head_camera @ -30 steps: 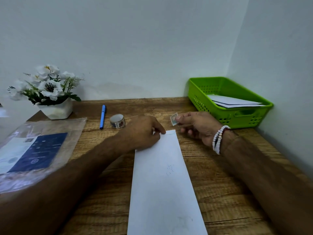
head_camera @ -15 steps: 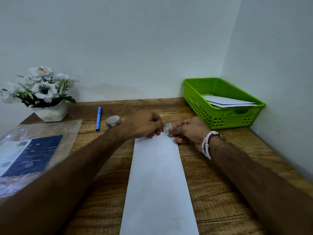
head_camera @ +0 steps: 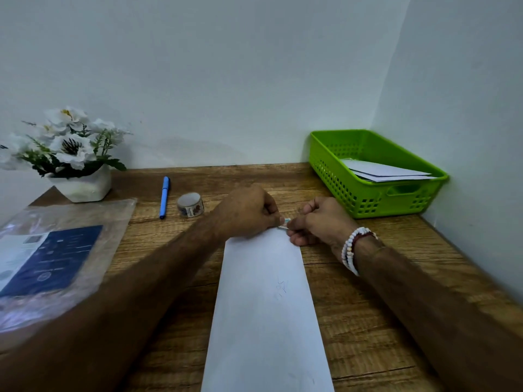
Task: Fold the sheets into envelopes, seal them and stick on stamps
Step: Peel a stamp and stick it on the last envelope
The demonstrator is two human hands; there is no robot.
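Head view. A long white envelope (head_camera: 267, 306) lies flat on the wooden counter (head_camera: 368, 321), running lengthwise away from the viewer, with faint pen marks near its middle. The two hands meet at its far end. The left hand (head_camera: 249, 212) has its fingers curled and rests on the envelope's far left corner, its thumb and forefinger pinching a small stamp (head_camera: 286, 221). The right hand (head_camera: 322, 222), also curled, pinches the same stamp from the other side and sits at the envelope's far right corner. The stamp is held between the fingertips just above the envelope's far edge. Only a sliver of it shows, so whether it touches the paper cannot be told. A beaded bracelet (head_camera: 352, 248) circles the right wrist.

Left of the hands, a roll of stamps (head_camera: 191, 204) stands on the counter with a blue pen (head_camera: 164, 197) just beside it. Farther left, a white pot of artificial flowers (head_camera: 82, 185) stands against the wall. A clear plastic packet (head_camera: 56, 250) holding a dark blue printed sheet lies near the left edge, partly under the left forearm. In the far right corner sits a green basket (head_camera: 339, 182) containing a few finished envelopes (head_camera: 387, 172), well apart from the envelope in hand.
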